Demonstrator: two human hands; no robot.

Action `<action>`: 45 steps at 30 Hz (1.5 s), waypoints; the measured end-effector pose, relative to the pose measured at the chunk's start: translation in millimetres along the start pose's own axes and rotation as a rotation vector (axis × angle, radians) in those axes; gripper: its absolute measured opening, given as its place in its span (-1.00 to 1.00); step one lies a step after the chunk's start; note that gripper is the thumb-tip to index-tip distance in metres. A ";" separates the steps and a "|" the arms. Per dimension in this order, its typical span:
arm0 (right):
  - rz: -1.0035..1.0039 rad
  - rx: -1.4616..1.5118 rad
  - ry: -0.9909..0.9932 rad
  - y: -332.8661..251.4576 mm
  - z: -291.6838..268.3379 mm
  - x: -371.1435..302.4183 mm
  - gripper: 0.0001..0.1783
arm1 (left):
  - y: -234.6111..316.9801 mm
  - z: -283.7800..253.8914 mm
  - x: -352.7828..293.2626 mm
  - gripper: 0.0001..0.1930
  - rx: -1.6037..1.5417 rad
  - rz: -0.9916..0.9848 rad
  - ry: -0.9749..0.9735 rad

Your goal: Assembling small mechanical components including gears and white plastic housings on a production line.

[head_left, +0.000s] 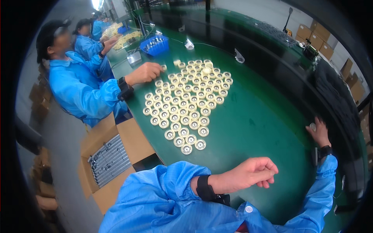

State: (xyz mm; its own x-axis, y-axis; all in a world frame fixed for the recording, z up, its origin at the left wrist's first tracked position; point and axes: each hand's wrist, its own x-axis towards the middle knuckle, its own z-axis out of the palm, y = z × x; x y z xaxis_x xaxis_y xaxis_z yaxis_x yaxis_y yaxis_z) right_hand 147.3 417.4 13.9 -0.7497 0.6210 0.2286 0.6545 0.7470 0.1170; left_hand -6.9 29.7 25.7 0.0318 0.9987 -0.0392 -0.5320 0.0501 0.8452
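Observation:
My left hand [254, 172] hovers over the green tabletop at the near middle, its fingers curled in and the thumb pressed against them. Whatever it may hold is hidden. My right hand [320, 134] reaches out to the table's right side, with a small round pale piece [312, 126] between its thumb and fingers. Left of my hands, many cream toothed gears [182, 101] with metal centres lie flat in a broad patch, and one cream piece [206, 71] rests on top of others. A co-worker's hand [147, 73] touches a gear at the patch's far left edge.
A cardboard box [136, 141] with rows of metal parts [110, 161] stands beside the table at left. Farther off are a blue bin [154, 50] of metal parts and a small clear box [134, 58]. Co-workers in blue line the left side. A black edge [272, 50] borders the table.

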 end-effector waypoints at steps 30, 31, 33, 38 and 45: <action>-0.122 0.566 0.239 -253.3 81.1 228.2 -0.54 | 44.3 -30.3 -40.9 -0.83 0.296 0.080 -0.084; -0.132 0.610 0.281 -231.5 86.2 223.0 -0.57 | 42.1 -30.1 -40.3 -0.82 0.259 0.056 -0.085; -0.009 0.915 0.092 -198.1 58.4 194.2 -0.59 | 38.5 -30.9 -40.1 -0.82 0.231 0.058 -0.070; -0.306 1.297 0.118 -208.8 -95.5 27.8 -0.59 | 28.9 -39.8 -28.9 -0.64 -0.159 -0.053 -0.037; -1.080 0.578 0.084 -221.0 -137.8 -108.8 -0.53 | 13.8 -23.7 -24.3 -0.61 -0.159 0.211 -0.099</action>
State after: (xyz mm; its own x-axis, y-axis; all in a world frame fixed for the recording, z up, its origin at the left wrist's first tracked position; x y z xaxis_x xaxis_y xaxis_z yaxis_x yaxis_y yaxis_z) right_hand 97.8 152.0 96.4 -0.8574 -0.3832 0.3436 -0.4544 0.8771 -0.1558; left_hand -35.0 6.3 25.7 -0.0155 0.9822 0.1870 -0.6615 -0.1503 0.7347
